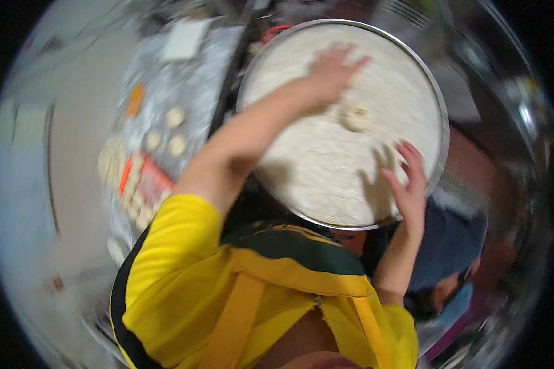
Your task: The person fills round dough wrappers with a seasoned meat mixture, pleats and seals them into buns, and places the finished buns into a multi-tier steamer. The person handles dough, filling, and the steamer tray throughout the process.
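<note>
A large round metal-rimmed pan or steamer tray (444,108) lined with white cloth or a similar white sheet lies before me. One pale round dough piece (358,118) rests near its middle. My left hand (334,69) is spread over the far part of the white surface, fingers apart, beyond the dough piece; whether it touches the surface I cannot tell. Near the right rim, my right hand (408,177) is half curled with fingers apart and holds nothing, casting a shadow on the white surface.
At left, a plastic-covered worktop (198,87) holds several small dough rounds (175,117), a white board (186,39), an orange scraper-like piece (135,99) and an orange-rimmed container (154,177) beside a curved row of dough pieces (141,210). Another person (448,240) is close at lower right.
</note>
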Motion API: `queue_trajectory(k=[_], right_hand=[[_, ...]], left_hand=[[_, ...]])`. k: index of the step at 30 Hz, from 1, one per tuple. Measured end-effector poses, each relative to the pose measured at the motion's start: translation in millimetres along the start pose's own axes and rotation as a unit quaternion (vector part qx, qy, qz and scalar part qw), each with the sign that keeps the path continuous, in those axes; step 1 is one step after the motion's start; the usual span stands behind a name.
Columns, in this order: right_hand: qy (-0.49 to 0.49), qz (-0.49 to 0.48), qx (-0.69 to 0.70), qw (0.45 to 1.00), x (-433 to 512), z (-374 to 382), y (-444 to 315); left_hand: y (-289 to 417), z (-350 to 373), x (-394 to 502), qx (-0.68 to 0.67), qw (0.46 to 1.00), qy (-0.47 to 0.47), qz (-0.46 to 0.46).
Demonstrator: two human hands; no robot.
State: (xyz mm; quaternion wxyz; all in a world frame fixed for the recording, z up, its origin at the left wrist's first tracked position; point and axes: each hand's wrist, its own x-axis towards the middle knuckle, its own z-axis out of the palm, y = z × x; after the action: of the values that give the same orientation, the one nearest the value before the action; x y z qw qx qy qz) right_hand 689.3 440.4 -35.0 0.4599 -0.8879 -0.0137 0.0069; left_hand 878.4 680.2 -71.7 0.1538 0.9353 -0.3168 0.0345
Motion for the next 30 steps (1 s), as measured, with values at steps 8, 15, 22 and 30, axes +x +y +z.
queue_trajectory(k=[8,15,22,30], right_hand=[[-0.162,-0.026,0.187,0.969,-5.6,114.1,-87.9],[-0.523,-0.125,0.093,0.838,-22.2,360.9,-209.9],[-0.537,-0.328,-0.169,0.759,-74.4,551.8,-258.1],[-0.568,-0.318,-0.451,0.610,-105.7,584.5,-267.5]], left_hand=[[-23.6,-46.0,-270.0,-0.214,0.910,0.290,-0.204],[-106.3,-63.9,-601.2,0.039,0.771,0.276,-0.573],[-172.9,-58.1,-714.6,-0.010,0.729,0.219,-0.648],[-188.3,-75.9,-671.2,0.083,0.707,-0.026,-0.702]])
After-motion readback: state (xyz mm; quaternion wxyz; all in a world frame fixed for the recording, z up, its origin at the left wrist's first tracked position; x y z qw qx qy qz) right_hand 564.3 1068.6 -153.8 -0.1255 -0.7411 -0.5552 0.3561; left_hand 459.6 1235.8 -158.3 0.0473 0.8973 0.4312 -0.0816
